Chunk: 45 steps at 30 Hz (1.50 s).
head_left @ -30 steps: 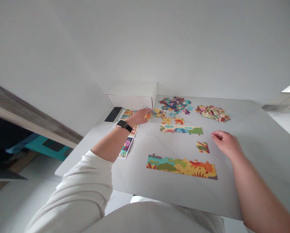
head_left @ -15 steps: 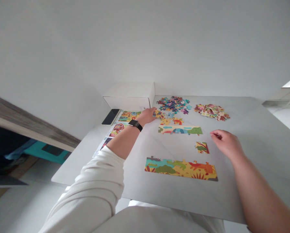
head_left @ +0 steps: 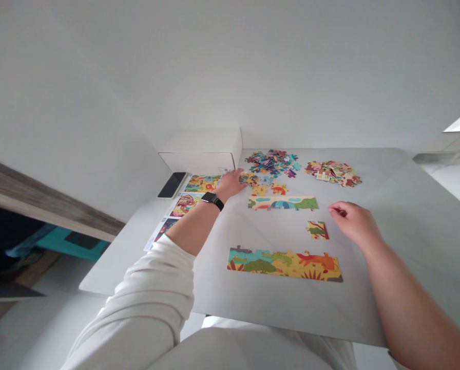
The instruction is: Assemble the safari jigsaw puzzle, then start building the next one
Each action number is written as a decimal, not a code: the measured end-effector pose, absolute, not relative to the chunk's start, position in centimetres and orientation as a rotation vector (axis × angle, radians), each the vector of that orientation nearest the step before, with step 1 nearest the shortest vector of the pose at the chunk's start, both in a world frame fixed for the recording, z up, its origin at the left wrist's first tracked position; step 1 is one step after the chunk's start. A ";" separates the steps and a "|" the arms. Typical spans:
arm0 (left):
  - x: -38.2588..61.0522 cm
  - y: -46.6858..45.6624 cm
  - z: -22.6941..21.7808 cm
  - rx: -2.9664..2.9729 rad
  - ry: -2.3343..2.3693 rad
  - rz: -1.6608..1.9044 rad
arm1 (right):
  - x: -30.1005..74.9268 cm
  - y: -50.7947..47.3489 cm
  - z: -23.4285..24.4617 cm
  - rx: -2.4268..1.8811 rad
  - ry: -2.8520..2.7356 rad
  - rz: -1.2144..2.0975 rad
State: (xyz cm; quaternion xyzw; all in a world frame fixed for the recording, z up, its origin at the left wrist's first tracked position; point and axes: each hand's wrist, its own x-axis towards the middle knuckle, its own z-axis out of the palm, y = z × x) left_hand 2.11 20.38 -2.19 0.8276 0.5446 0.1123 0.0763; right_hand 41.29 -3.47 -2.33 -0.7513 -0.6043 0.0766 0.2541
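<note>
My left hand, with a black watch on the wrist, reaches to the small group of yellow puzzle pieces. Its thumb and fingers are apart at the group's left edge. My right hand is held curled on the right side, fingertips together; whether anything is in them is hidden. Left of it lies a joined bit of puzzle with a tree on it. An upper puzzle strip shows a blue elephant. The longer lower strip shows a crocodile and orange animals. Loose orange and yellow pieces lie above the upper strip.
A mixed pile of puzzle pieces and a pinkish pile lie at the back of the white table. At the left are a white box, a phone and a picture sheet, partly covered by my left arm.
The view has shifted slightly. My left hand stays at the yellow pieces, and my right hand stays curled in nearly the same place. The puzzle strips look unchanged.
</note>
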 end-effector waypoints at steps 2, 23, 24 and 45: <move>2.2 20.4 -2.3 2.461 1.688 0.314 | 41.3 -3.4 -2.3 -2.040 -1.643 0.211; -0.9 19.0 -0.7 2.547 1.462 0.740 | 41.3 -3.2 -3.1 -1.966 -1.695 0.211; -1.2 19.0 -0.6 2.533 1.453 0.778 | 41.3 -3.2 -3.1 -1.967 -1.694 0.211; -3.2 20.3 -1.5 2.450 1.793 0.215 | 41.4 -3.1 -3.4 -1.998 -1.697 0.223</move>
